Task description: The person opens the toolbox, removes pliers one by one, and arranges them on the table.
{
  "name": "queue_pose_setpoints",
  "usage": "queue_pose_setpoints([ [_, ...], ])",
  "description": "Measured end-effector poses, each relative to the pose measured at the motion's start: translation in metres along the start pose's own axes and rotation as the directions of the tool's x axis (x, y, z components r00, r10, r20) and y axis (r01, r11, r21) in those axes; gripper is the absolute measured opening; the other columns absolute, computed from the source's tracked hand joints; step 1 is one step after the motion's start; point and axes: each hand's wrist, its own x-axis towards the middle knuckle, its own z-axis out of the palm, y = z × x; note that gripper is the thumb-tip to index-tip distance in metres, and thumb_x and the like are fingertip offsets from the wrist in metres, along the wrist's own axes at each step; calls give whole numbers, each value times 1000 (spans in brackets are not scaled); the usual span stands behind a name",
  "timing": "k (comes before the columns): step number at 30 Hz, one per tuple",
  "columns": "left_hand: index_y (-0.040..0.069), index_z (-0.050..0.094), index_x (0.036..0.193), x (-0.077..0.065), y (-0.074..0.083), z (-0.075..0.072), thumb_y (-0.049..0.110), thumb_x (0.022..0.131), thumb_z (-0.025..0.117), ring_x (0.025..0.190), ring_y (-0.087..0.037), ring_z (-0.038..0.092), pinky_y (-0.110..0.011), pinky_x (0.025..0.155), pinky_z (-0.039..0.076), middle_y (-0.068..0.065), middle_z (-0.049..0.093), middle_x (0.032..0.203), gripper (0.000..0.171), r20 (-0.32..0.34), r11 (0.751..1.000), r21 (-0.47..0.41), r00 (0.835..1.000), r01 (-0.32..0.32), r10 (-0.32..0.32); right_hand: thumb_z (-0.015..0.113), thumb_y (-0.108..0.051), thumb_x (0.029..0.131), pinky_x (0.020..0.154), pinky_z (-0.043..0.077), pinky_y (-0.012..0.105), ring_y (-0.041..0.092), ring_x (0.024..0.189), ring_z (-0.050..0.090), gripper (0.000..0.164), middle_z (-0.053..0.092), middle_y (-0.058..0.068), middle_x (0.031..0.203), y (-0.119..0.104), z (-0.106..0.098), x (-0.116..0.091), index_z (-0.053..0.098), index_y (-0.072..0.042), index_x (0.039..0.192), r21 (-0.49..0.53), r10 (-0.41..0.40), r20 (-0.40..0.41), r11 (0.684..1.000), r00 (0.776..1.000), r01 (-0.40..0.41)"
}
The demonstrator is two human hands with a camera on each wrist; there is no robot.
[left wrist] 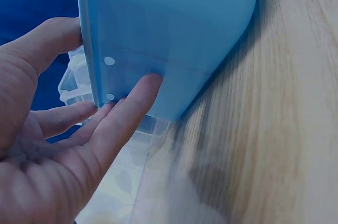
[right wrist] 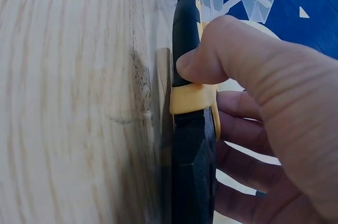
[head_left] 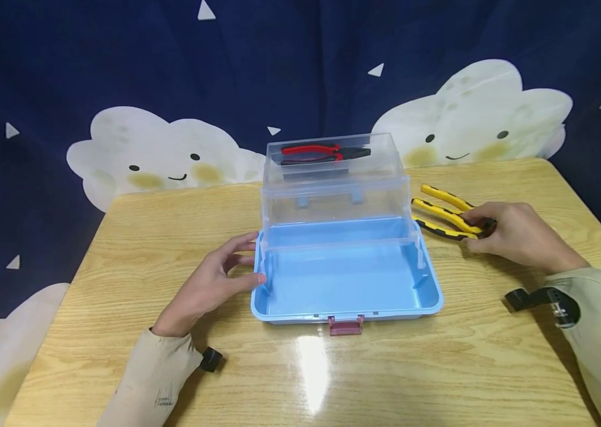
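An opened light-blue toolbox (head_left: 340, 284) sits mid-table, its clear tray tiers (head_left: 335, 204) raised at the back. My left hand (head_left: 215, 281) holds the box's left side, with the thumb at the rim and the fingers along the outer wall (left wrist: 174, 34). To the right of the box, my right hand (head_left: 511, 231) grips yellow-and-black pliers (head_left: 441, 230). Several yellow handles fan out toward the box, and the hand covers the tool heads. In the right wrist view the thumb presses a black handle grip (right wrist: 186, 28). Red-and-black pliers (head_left: 327, 153) lie in the upper clear tray.
A dark red latch (head_left: 345, 326) hangs at the box's front edge. The wooden table (head_left: 418, 379) spreads around the box. Behind it hangs a navy cloth (head_left: 300, 65) with white clouds and triangles. Black straps with small devices (head_left: 562, 305) are on the wrists.
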Motion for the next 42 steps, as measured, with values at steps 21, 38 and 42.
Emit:
queue_pose_setpoints([
  [21,27,42,157,2,-2,0,26,88,85,135,-29,58,-43,108,50,-6,54,148,81,-1,1000,4,1000,-2,2,89,-28,76,77,51,36,26,93,64,59,74,19,112,-2,2,-1,72,-2,126,-47,-32,-19,998,999,32],
  [38,26,41,158,2,-3,0,26,87,85,135,-30,59,-44,110,50,-6,54,149,83,3,1000,0,1000,-9,9,88,-27,78,71,49,30,24,88,62,58,74,19,107,-2,2,1,71,1,125,-58,-45,13,997,999,46],
  [42,26,41,158,2,-3,-1,26,87,85,135,-29,59,-43,109,50,-6,54,148,84,2,1000,0,1000,-6,6,88,-28,78,73,50,34,25,89,62,59,73,19,109,-1,3,2,71,1,127,-57,-36,23,998,999,37],
])
